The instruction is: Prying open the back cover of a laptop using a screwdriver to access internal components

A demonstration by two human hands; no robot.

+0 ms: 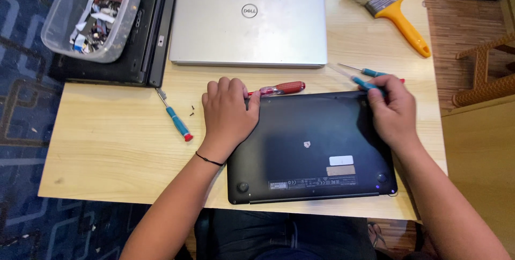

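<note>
under both hands (228,112) — black laptop (311,147)

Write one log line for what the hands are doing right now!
left hand: flat on black laptop corner | right hand: holds blue screwdriver at far right corner | laptop: underside up on wooden table

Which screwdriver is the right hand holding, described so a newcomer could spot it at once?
Start at the black laptop lying bottom-up on the wooden table. At its far right corner, the right hand grips a blue-handled screwdriver. Unlike the similar one just behind it, it is held in the fingers.
</note>
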